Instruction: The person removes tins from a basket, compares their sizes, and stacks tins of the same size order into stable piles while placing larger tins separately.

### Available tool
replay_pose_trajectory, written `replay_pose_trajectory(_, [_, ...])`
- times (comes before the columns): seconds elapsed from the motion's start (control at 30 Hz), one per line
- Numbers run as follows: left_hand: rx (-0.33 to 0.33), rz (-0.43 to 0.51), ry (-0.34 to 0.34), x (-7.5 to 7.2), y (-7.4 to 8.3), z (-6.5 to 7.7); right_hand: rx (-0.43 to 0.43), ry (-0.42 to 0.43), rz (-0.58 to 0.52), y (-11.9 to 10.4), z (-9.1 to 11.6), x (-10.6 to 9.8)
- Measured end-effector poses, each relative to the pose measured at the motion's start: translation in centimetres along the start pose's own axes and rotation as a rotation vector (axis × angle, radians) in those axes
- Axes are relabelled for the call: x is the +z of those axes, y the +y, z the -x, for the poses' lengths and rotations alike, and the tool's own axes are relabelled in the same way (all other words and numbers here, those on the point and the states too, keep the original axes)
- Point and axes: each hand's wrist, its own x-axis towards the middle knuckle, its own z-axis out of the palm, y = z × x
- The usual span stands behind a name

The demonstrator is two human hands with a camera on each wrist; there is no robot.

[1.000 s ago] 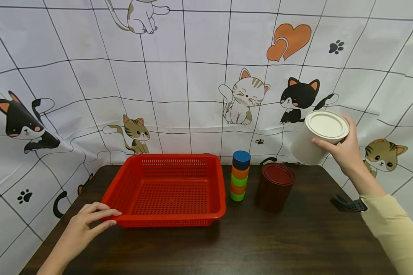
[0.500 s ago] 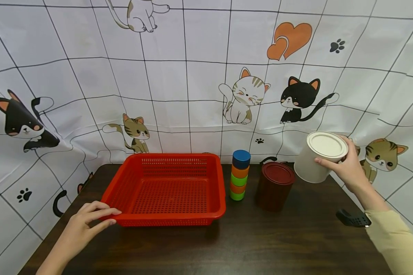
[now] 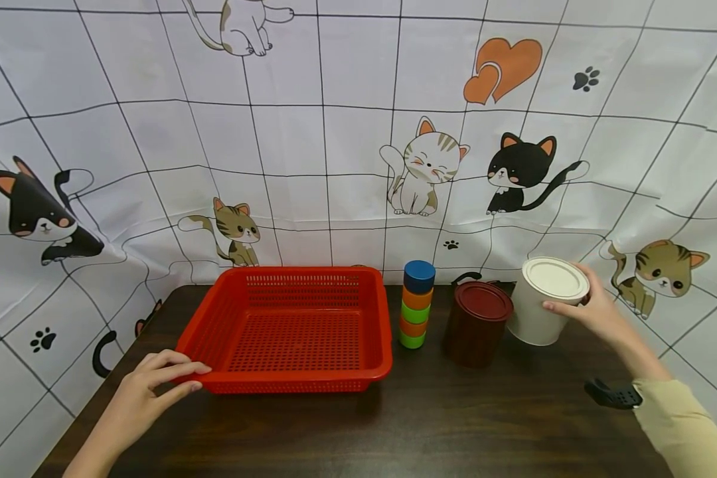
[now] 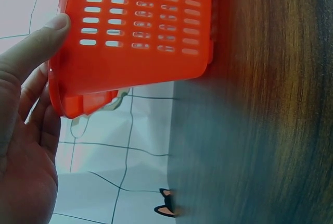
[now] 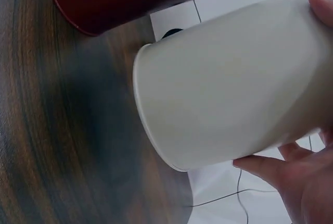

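At the right rear of the table, my right hand (image 3: 600,315) grips a cream-white lidded canister (image 3: 540,318) between thumb and fingers. Its bottom edge (image 5: 156,130) is at the tabletop; whether it touches, I cannot tell. Just left of it stands a dark red lidded canister (image 3: 477,332). On the other side, my left hand (image 3: 146,392) pinches the near left corner of a red plastic basket (image 3: 299,376). In the left wrist view the thumb (image 4: 44,39) lies on the outside of the rim, the fingers behind it. The basket holds nothing.
A stack of round blue, orange and green pieces (image 3: 416,305) stands between the basket and the dark red canister. Behind the dark wooden table (image 3: 430,425) hangs a white grid-lined sheet (image 3: 293,153) printed with cats.
My right hand has lowered the white canister from above the table to beside the dark red one, and it is more upright now. My left hand stays on the basket corner.
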Motion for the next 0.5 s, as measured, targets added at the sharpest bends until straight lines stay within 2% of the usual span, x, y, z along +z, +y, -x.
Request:
replay_pose_trajectory(0.13, [0.000, 0.001, 0.001, 0.0, -0.1, 0.0, -0.006, -0.034, 0.002, 0.6, 0.2, 0.1])
replay_pose_trajectory(0.5, [-0.009, -0.005, -0.009, -0.1, -0.1, 0.0, -0.007, -0.208, -0.125, 1.1, 0.5, 0.2])
